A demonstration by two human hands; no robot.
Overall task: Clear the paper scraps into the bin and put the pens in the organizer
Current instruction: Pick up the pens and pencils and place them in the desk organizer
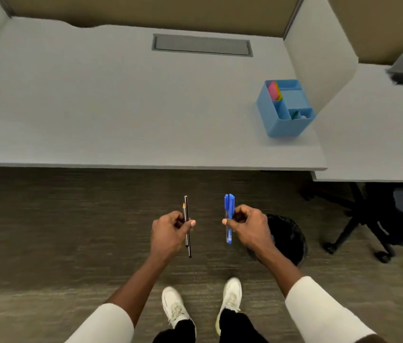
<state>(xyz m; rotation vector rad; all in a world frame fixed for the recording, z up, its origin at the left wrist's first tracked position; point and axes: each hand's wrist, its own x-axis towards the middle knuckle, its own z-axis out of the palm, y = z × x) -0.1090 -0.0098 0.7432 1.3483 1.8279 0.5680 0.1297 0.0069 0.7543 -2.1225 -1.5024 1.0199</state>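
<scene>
My left hand (170, 231) grips a black pen and a pencil (187, 226) together, held upright over the carpet in front of the desk. My right hand (247, 226) grips a bundle of blue pens (229, 211), also upright. The blue organizer (285, 125) stands on the desk at the right, with colored sticky notes in its back left compartment and small items in the front right one. The black bin (292, 238) sits on the floor just behind my right hand and partly hidden by it. No paper scraps show on the desk.
The grey desk (121, 107) has a cable tray lid (201, 45) at the back. A white divider panel (319, 58) stands right of the organizer. A black office chair base (368, 226) is on the floor at the right. My white shoes (231, 295) are below.
</scene>
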